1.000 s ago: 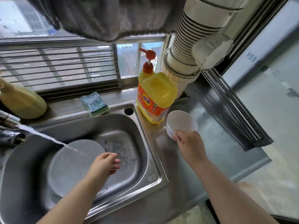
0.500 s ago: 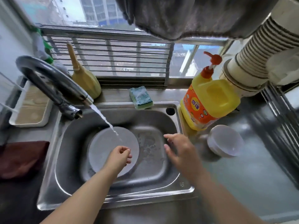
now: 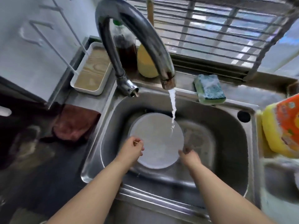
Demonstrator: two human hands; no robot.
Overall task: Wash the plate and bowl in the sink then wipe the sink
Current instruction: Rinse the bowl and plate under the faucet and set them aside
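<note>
Shiny steel sink (image 3: 229, 131); matt white plate (image 3: 155, 143).

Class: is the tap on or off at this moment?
On. A stream of water falls from the faucet spout onto the plate in the sink.

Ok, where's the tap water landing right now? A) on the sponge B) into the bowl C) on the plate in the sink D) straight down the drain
C: the stream from the faucet falls onto the right part of the plate lying in the sink.
</note>
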